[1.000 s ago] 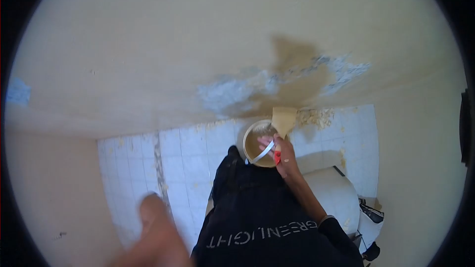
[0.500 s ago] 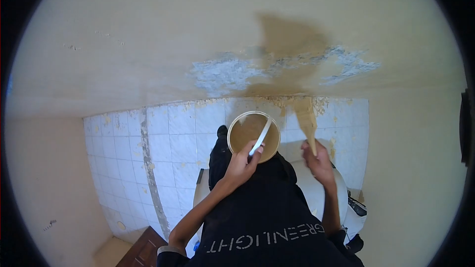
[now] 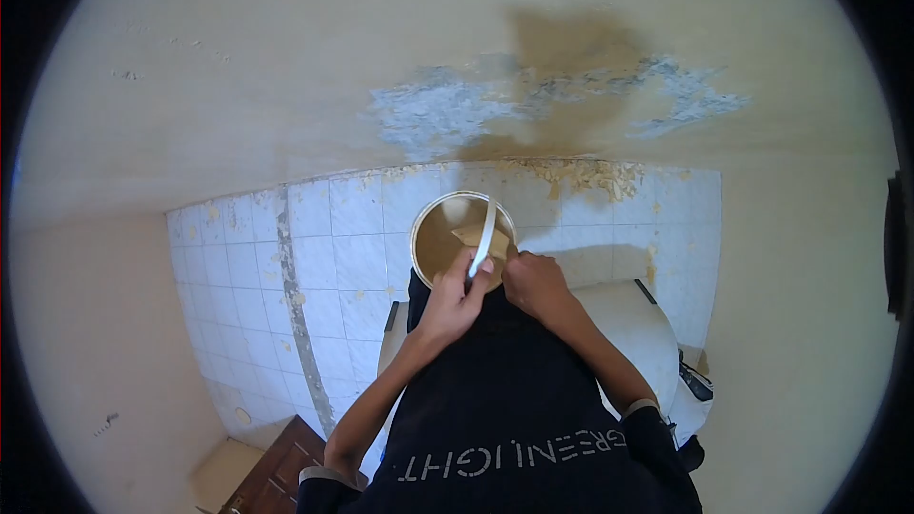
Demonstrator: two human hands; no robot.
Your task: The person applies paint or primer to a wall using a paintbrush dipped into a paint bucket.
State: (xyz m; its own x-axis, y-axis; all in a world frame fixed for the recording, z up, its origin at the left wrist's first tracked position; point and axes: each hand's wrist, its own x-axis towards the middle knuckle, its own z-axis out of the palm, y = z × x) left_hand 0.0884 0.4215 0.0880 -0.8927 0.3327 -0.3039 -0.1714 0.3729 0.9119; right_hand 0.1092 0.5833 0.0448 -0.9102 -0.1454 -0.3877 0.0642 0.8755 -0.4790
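My left hand (image 3: 453, 301) is closed around the white handle (image 3: 486, 233) of a round bucket (image 3: 416, 246), which hangs in front of my body. Beige paint coats the bucket's inside. My right hand (image 3: 536, 284), at the bucket's right rim, is wrapped round a wide paintbrush (image 3: 481, 239) coated in the same beige. The brush head is inside the bucket, behind the white handle; my fingers hide most of the brush's own handle. Ahead, the wall (image 3: 286, 48) has a bluish-white peeled patch (image 3: 438, 112) and a darker beige area (image 3: 576, 48).
Flakes of old paint (image 3: 609, 177) lie along the foot of the wall on the white tiled floor (image 3: 357, 262). A pale rounded surface (image 3: 619, 319) is below me, with a dark strip on its edge. A brown wooden piece (image 3: 276, 466) stands at lower left.
My right hand has moved left, bringing the paintbrush from beside the bucket into it. The bucket and my left hand have shifted slightly left.
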